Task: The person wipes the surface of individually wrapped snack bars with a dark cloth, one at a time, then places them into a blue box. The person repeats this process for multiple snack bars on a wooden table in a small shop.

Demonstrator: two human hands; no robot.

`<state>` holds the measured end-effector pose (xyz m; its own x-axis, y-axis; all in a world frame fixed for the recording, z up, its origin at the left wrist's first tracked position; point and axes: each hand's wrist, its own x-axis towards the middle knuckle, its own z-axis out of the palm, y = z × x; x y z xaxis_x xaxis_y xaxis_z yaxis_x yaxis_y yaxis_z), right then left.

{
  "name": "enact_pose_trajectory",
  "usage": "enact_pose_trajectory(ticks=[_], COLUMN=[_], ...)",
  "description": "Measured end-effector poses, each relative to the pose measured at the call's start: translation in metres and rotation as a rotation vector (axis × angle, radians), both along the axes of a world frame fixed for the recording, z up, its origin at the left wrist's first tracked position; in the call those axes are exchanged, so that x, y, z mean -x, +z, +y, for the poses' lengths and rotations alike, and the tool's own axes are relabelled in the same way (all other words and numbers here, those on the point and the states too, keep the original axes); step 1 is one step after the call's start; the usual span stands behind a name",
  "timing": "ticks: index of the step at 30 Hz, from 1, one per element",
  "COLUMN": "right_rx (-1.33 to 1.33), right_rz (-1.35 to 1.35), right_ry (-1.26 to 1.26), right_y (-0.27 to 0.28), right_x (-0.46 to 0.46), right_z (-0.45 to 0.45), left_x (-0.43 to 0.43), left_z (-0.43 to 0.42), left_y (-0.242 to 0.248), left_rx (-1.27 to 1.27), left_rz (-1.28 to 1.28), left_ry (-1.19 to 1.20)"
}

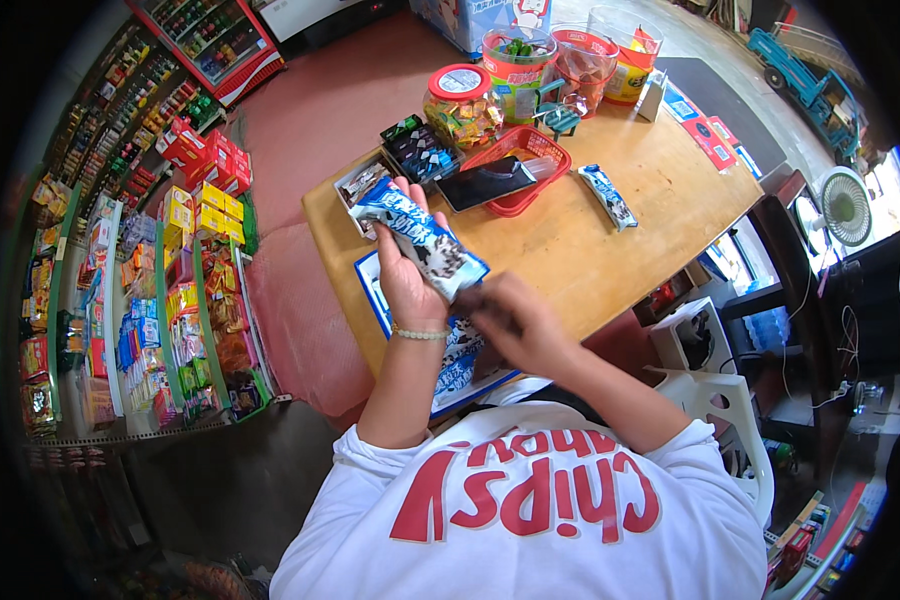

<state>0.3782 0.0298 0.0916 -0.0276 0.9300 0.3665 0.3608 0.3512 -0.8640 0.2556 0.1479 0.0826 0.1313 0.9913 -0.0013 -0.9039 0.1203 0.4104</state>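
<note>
On my left hand, palm up with a beaded bracelet at the wrist, lies a blue and white snack packet. My right hand is blurred and sits by the packet's lower end, over a blue-edged box of similar packets at the table's near edge. Whether its fingers grip anything is not clear. Another blue and white packet lies apart on the wooden table. A black smartphone rests partly on a red plastic basket, beyond my left fingertips.
A red-lidded candy jar, plastic tubs and a box of dark small packets stand at the table's far side. Snack shelves are at left. A white plastic chair and a fan are at right.
</note>
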Motion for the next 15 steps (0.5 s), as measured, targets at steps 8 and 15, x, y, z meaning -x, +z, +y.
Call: enact_pose_trajectory(ticks=[8,15], right_rx=[-0.204,-0.226], right_rz=[0.786,-0.117], right_ry=[-0.127,-0.161], right_y=[0.079,0.052], right_x=[-0.041,-0.012], right_z=[0.032,0.042], left_x=[-0.023,-0.027], left_z=[-0.024,-0.049], left_y=[-0.007,-0.005], left_rx=[0.123,0.078], left_rz=[0.057,-0.136], left_ry=[-0.134,-0.363])
